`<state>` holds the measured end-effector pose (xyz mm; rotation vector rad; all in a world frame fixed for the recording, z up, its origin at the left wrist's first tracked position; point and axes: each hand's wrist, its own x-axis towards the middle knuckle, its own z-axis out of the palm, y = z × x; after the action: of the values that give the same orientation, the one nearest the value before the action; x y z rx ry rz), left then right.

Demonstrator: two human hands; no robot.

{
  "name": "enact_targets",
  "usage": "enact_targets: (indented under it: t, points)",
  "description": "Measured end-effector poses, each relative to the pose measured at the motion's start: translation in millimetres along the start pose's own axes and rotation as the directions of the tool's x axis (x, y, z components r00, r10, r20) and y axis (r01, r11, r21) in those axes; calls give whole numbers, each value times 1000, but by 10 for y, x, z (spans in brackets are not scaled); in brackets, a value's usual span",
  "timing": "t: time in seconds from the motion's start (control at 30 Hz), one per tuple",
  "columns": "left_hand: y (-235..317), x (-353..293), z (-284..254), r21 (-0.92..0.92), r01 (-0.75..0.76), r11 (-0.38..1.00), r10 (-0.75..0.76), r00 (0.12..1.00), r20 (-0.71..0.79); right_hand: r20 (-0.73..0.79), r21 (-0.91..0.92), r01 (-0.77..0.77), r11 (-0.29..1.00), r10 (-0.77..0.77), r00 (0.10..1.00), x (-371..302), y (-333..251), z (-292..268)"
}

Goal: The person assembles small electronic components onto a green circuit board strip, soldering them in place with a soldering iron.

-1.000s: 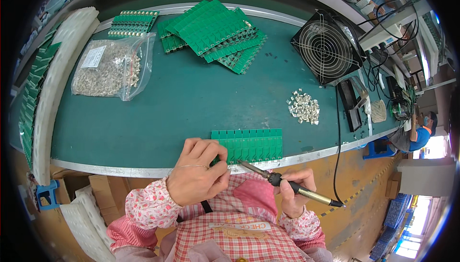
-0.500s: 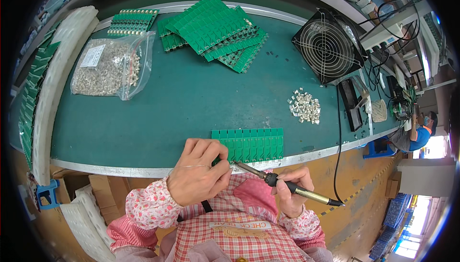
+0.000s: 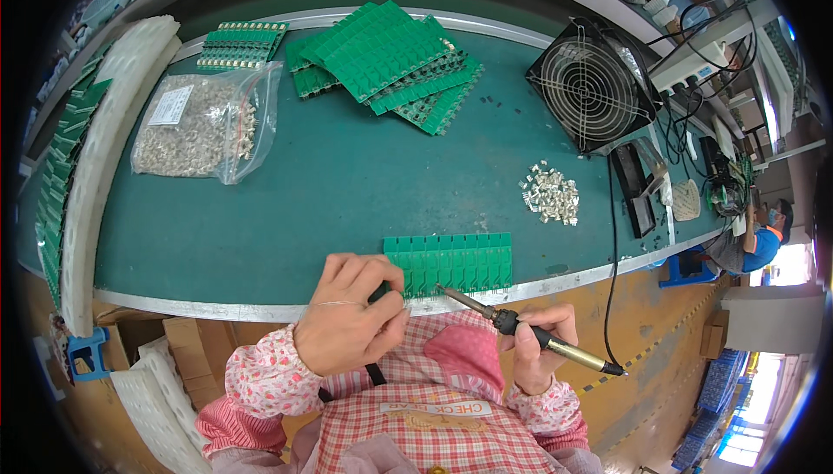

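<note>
Right hand [image 3: 531, 365], gripping a soldering iron [image 3: 505, 322], is shifting slightly rightward; the left hand [image 3: 347, 322] is curling beside the green board [image 3: 451, 261], its hold unclear. That board is lying along the front edge of the desk [image 3: 330, 205], wide surface stretching behind toward stacked panels [image 3: 382, 49] at the back edge

Free mat [image 3: 347, 188] beyond green board [image 3: 468, 259], then board stack [image 3: 382, 51] in the way

"What's on the green bench [image 3: 330, 214]?"
"Stacked circuit boards [image 3: 382, 51], a clear bag [image 3: 189, 137], a fan [image 3: 590, 88], a heap of small parts [image 3: 552, 196]."
"And at its near edge?"
"One green panel [image 3: 460, 259]."
</note>
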<state>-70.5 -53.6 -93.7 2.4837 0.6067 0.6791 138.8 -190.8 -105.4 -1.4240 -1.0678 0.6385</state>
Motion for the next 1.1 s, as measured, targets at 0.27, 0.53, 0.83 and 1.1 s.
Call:
enact_targets:
  t: [0.27, 0.53, 0.83, 1.1]
  points:
    - [-35, -23, -21, 8, 32, 999, -32, 999, -30, 74, 112, -63, 992, 55, 996, 2, 8, 68]
    - [-20, -24, -29, 76, 24, 997, -29, 997, 66, 128, 114, -80, 990, 66, 990, 38, -23, 113]
    - [-21, -15, -23, 92, 30, 995, -36, 997, 65, 132, 89, -34, 995, 22, 991, 51, -14, 121]
    - [-18, -8, 8, 103, 54, 993, -58, 998, 36, 122, 5, 52, 999, -53, 991, 38, 5, 131]
